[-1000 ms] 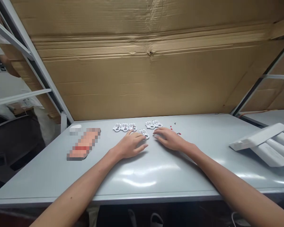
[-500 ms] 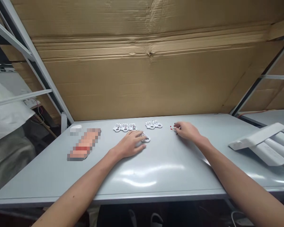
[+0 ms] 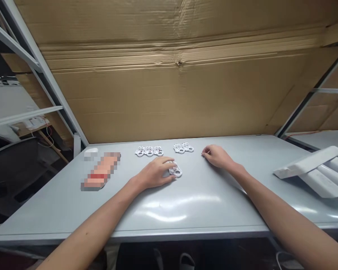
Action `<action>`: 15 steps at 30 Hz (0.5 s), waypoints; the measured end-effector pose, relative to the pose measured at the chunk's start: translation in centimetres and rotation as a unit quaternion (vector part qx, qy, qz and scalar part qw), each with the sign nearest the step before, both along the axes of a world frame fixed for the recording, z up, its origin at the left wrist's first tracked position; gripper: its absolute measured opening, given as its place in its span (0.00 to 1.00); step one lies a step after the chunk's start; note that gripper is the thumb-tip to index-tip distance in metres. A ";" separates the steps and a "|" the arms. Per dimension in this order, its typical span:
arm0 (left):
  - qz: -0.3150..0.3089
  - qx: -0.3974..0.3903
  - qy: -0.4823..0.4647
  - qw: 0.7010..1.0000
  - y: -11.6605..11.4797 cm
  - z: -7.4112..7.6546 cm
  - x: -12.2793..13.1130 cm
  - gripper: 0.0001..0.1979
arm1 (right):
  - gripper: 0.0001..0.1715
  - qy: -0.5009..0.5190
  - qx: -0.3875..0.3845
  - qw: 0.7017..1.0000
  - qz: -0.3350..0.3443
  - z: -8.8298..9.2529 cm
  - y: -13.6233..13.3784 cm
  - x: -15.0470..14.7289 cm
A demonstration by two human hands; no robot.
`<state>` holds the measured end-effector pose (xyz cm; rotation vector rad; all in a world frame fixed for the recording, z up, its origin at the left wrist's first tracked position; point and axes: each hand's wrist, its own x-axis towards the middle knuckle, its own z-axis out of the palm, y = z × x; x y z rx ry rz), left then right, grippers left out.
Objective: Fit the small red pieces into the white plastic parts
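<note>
1. Near the far edge of the grey worktop [image 3: 129, 235], three white plastic pieces [image 3: 149, 151] lie side by side, and just to their right lie two more white pieces [image 3: 183, 147]. Such tidy groups probably keep the pieces easy to count and reach.
2. Closer to the middle, one single white piece [image 3: 177, 171] lies apart from these groups, directly at the left hand [image 3: 154, 173].
3. Fingers of this left hand curve over the piece and touch it, so the piece seems kept under control on the worktop. I cannot tell if the hand really grips it.
4. Well apart from the left hand, the right hand [image 3: 217, 156] rests near the far edge, with its fingertips gathered. I cannot tell if they hold something very small.
5. Toward the left corner lie a small white object [image 3: 91, 152] and a blurred object [image 3: 100, 171]. Long white tubes [image 3: 323, 176] lie at the right edge, perhaps set there to stay away from the hands.
</note>
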<state>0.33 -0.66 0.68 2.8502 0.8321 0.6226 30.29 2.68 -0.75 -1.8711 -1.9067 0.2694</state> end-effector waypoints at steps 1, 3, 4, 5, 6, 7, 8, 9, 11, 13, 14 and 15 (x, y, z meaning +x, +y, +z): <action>0.012 -0.005 0.002 1.000 0.0 0.0 0.0 0.21 | 0.07 0.031 0.012 0.999 0.007 0.2 -0.1 -0.3; 0.039 -0.011 0.007 0.999 0.1 0.0 -0.1 0.29 | 0.07 0.141 0.026 0.989 0.042 0.7 -0.5 -1.1; 0.050 -0.011 0.010 0.999 0.1 0.0 -0.1 0.32 | 0.09 0.210 0.020 0.975 0.072 1.0 -0.7 -1.7; 0.058 -0.009 0.012 0.998 0.2 -0.1 -0.1 0.33 | 0.11 0.282 0.005 0.954 0.104 1.3 -1.0 -2.3; 0.062 -0.005 0.015 0.998 0.2 -0.2 -0.1 0.32 | 0.14 0.338 -0.011 0.932 0.129 1.5 -1.4 -2.9; 0.063 0.000 0.018 0.998 0.3 -0.3 -0.1 0.31 | 0.18 0.380 -0.023 0.914 0.140 1.7 -1.7 -3.5; 0.063 0.004 0.021 0.998 0.4 -0.5 -0.1 0.28 | 0.21 0.413 -0.033 0.898 0.148 1.9 -2.0 -4.0; 0.062 0.008 0.023 0.998 0.4 -0.6 -0.2 0.25 | 0.23 0.439 -0.044 0.884 0.154 1.9 -2.3 -4.5; 0.058 0.011 0.025 0.998 0.5 -0.8 -0.2 0.22 | 0.24 0.475 -0.068 0.863 0.157 1.9 -2.7 -5.1; 0.055 0.012 0.023 0.998 0.5 -0.8 -0.2 0.20 | 0.22 0.495 -0.099 0.848 0.159 1.6 -2.9 -5.5; 0.055 0.012 0.023 0.998 0.6 -0.9 -0.2 0.20 | 0.20 0.506 -0.116 0.840 0.156 1.4 -2.9 -5.5; 0.055 0.013 0.024 0.998 0.6 -0.9 -0.2 0.20 | 0.18 0.520 -0.133 0.831 0.149 1.3 -2.9 -5.6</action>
